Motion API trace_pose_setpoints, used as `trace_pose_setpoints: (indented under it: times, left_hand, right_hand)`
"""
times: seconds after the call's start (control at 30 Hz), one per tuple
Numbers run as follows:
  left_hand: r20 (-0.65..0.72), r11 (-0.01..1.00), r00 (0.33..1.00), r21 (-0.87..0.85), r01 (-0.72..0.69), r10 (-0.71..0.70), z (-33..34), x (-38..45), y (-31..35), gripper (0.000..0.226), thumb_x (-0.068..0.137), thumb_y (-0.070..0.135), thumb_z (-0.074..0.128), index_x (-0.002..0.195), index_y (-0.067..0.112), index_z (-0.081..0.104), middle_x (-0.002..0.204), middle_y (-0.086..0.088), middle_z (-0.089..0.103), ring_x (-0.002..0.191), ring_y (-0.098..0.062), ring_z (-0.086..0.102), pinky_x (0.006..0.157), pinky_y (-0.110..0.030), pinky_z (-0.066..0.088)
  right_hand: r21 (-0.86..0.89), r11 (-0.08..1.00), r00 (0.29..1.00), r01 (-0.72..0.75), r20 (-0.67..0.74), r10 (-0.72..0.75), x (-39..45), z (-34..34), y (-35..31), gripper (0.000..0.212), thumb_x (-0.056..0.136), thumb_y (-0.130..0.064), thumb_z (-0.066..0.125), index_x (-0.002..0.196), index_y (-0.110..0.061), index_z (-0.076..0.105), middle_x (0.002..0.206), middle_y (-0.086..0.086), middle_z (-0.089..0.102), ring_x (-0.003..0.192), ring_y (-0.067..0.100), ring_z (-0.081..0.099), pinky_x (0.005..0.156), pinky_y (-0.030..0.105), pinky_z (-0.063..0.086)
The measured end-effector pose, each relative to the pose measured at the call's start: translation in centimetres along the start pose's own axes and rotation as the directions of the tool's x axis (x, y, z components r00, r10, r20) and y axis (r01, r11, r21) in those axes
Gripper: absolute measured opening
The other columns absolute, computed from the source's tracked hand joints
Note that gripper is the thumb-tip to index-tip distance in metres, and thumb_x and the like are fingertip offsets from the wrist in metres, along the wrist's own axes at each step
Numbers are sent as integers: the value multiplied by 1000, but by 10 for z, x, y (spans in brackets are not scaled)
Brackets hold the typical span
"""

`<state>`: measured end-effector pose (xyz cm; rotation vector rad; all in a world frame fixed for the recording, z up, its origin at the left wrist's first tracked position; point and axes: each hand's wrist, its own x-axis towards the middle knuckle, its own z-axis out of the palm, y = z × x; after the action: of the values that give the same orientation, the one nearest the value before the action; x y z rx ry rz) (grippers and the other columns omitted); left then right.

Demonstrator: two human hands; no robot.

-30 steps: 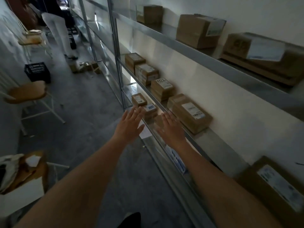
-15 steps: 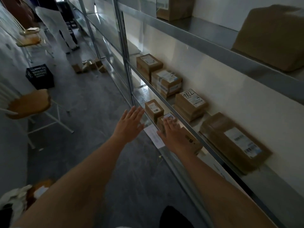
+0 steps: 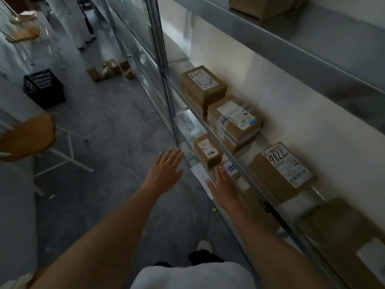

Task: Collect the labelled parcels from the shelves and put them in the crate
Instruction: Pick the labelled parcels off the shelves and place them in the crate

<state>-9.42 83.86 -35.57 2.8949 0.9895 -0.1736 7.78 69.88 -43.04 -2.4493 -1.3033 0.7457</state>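
Several brown labelled parcels sit on the metal shelves on my right. On the lower shelf stands a small parcel marked T186 (image 3: 208, 150), with another small labelled parcel (image 3: 231, 168) just in front of it. My right hand (image 3: 224, 184) reaches flat into that shelf, fingers straight, its tips at the nearer small parcel. My left hand (image 3: 166, 171) hovers open in the aisle beside the shelf post, holding nothing. On the middle shelf lie a parcel marked 7786 (image 3: 281, 171), a taped parcel (image 3: 235, 122) and a further one (image 3: 203, 84). The black crate (image 3: 43, 88) stands on the floor far left.
A vertical shelf post (image 3: 164, 80) rises just ahead of my left hand. A wooden stool (image 3: 27, 136) on white legs stands at the left. Loose boxes (image 3: 112, 68) lie on the floor further down the aisle, near a person's legs (image 3: 70, 21). A white paper (image 3: 203, 179) hangs off the lower shelf.
I have moved forward along the shelves and the parcels are closer. My right hand has reached lower, into the bottom shelf towards the small parcels. Both hands stay empty.
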Motion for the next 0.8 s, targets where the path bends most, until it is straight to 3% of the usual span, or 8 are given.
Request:
trace_pose_setpoints:
  times: [0.23,0.43,0.53,0.63,0.8]
  left_hand:
    - [119,999,993,-38,8,-3,17,71,-58,63,101,46,24,153,18,2,161,-1,-2,148,-19,-7,121,-41,-1]
    - [232,987,959,-61,-151,161,45,161,-116,64,101,48,24,153,19,0,162,-2,-1,148,-19,-7,121,-41,-2]
    - [281,972,932,-124,-202,229,62,204,-147,65,101,47,26,153,21,-1,162,-2,0,148,-20,-7,121,-41,-2]
    - [332,951,912,-267,-154,241,81,238,-172,65,100,44,32,153,20,2,161,-1,4,149,-21,-2,121,-44,5]
    - [425,927,871,-364,-85,246,125,290,-198,65,100,40,39,152,12,14,160,-7,13,148,-23,9,120,-43,14]
  right_hand:
    - [73,985,988,-154,25,152,80,3,-21,71,101,-52,31,156,-14,7,164,5,3,151,25,3,122,46,9]
    - [265,886,915,-379,-31,401,142,42,-31,70,100,-50,36,155,-11,17,162,11,15,149,29,15,120,46,16]
    - [444,743,809,-500,-65,584,166,69,-44,70,99,-47,42,154,-10,20,160,15,20,147,32,21,118,50,24]
    - [657,524,688,-543,-10,726,186,97,-62,69,100,-41,45,155,-10,17,161,14,19,146,31,23,118,41,24]
    - [787,265,507,-558,70,859,205,144,-67,62,100,-41,45,152,-13,28,156,9,32,140,28,35,112,38,29]
